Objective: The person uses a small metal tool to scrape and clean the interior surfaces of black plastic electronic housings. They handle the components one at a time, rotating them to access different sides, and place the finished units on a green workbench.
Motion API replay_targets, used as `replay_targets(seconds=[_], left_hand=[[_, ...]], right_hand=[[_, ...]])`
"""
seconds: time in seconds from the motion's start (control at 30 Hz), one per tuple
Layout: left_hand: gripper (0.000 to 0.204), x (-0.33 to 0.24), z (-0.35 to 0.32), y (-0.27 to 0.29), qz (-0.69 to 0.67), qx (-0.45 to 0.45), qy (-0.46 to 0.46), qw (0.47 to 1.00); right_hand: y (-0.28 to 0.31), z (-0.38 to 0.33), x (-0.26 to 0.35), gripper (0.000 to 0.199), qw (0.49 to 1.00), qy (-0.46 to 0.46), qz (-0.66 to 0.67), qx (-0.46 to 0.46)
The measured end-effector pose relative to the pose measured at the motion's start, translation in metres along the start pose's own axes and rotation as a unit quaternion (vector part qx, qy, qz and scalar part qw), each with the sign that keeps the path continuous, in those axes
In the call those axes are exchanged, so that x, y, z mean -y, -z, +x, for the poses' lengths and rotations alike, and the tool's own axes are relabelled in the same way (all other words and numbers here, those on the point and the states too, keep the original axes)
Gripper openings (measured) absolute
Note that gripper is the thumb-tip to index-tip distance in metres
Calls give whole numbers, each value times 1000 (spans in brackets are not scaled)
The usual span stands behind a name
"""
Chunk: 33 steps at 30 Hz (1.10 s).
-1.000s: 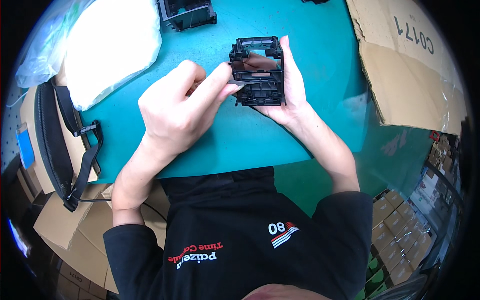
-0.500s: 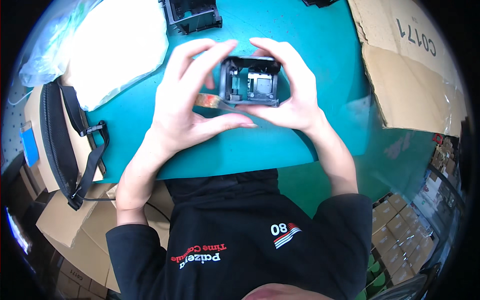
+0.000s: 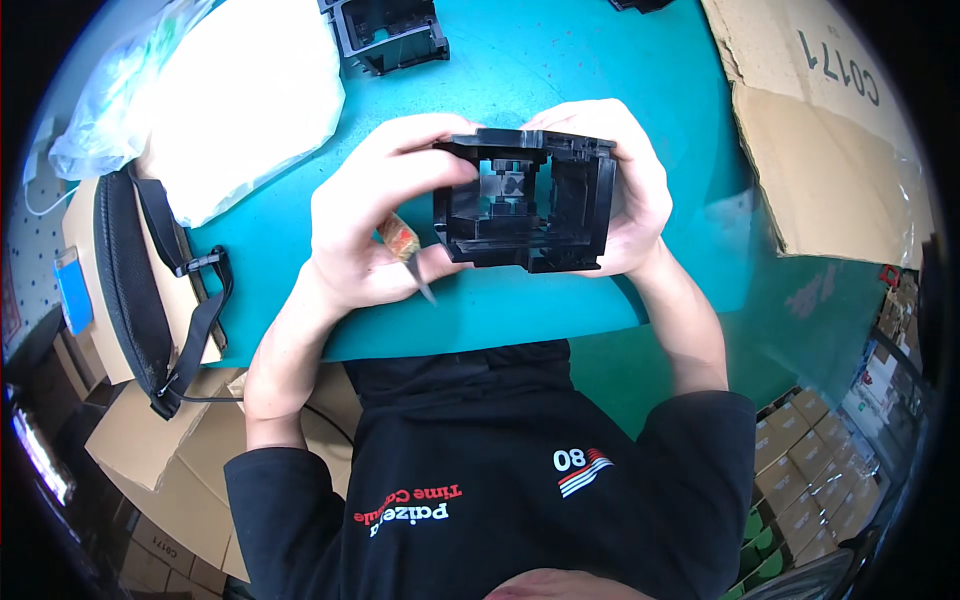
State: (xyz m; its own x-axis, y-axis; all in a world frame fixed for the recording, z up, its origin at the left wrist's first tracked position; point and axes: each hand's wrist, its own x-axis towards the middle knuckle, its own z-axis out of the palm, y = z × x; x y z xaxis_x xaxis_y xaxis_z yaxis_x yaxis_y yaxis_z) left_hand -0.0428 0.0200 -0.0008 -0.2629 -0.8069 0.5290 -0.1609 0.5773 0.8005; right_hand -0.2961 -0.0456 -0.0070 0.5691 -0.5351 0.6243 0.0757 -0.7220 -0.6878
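From the head camera, I hold a black plastic frame (image 3: 525,205) up between both hands, above the teal counter (image 3: 560,70) and close in front of my chest. My left hand (image 3: 375,225) grips its left side, thumb along the top edge and fingers (image 3: 400,180) curled around the wall. In the same hand I keep a small knife (image 3: 405,250) with a brownish handle tucked against my palm, its thin blade pointing down and right, just below the frame's lower left corner. My right hand (image 3: 625,190) wraps the frame's right side, fingers bent over the top rim and the heel of the hand under the lower corner, so both sets of fingers are pressed onto the frame. Its open side faces me and I can see small ribs and a post inside. Farther up the counter lies a second black frame (image 3: 390,30), well apart from my hands. To the left of it sits a white plastic bag (image 3: 240,100). A black strap (image 3: 150,280) with a buckle lies at the counter's left edge, and a cardboard box (image 3: 820,140) stands on the right.
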Motion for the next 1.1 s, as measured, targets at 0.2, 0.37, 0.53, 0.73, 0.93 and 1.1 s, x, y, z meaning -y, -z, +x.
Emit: replay_targets(seconds=[0.2,0.37,0.53,0.73,0.93,1.1], left_hand=[[51,-4,6,5,115,54,-16,992],[47,-7,3,8,146,80,15,986],[37,-11,12,21,267,29,27,963],[28,11,16,18,365,-19,13,931],[21,26,19,11,467,-53,41,882],[25,38,19,22,533,-102,52,838]], right_hand=[[-9,1,2,67,998,-25,17,-63],[-5,2,0,73,999,-30,14,-31],[1,10,-8,81,993,-111,5,-36],[15,12,-38,33,958,-122,-227,-130],[14,12,-54,26,929,-163,-291,-163],[4,26,-64,26,915,-138,-354,-134]])
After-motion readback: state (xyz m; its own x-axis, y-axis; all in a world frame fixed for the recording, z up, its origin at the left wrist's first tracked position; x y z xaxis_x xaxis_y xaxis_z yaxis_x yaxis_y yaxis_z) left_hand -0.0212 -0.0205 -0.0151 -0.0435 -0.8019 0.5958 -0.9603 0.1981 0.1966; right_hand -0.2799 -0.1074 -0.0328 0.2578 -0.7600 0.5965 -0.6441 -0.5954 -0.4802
